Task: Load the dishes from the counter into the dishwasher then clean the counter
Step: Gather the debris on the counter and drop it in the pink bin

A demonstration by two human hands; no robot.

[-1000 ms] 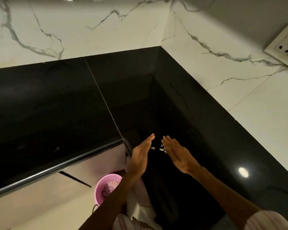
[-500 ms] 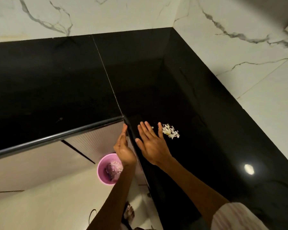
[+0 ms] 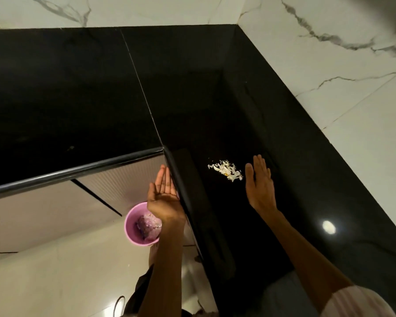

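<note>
A small pile of pale food scraps (image 3: 225,172) lies on the black counter (image 3: 295,156) right of the frame's centre, well in from the edge. The right hand (image 3: 260,183) rests flat just to the right of the pile, fingers straight and close together, holding nothing. It looks set to sweep the scraps leftward. The left hand (image 3: 164,197) waits at centre frame, against the counter's front edge, palm up and cupped with relaxed fingers, empty. Below it, on the floor at lower centre-left, stands a pink bucket (image 3: 132,229) already holding some waste.

No dishes show on the visible stretch of counter, so the work appears to be in the cleaning part.

Risks from here, as I judge them:
- The scraps are light and loose — a quick sweep could scatter them across the glossy surface instead of moving them as one heap.
- The pile has a fair stretch of counter to cross before the edge; bits may be left in a trail.
- The cupped palm is narrow, and if the sweep reaches the edge off-line, scraps would fall past it to the floor, since the bucket sits lower and to the left — not directly under the edge.
</note>
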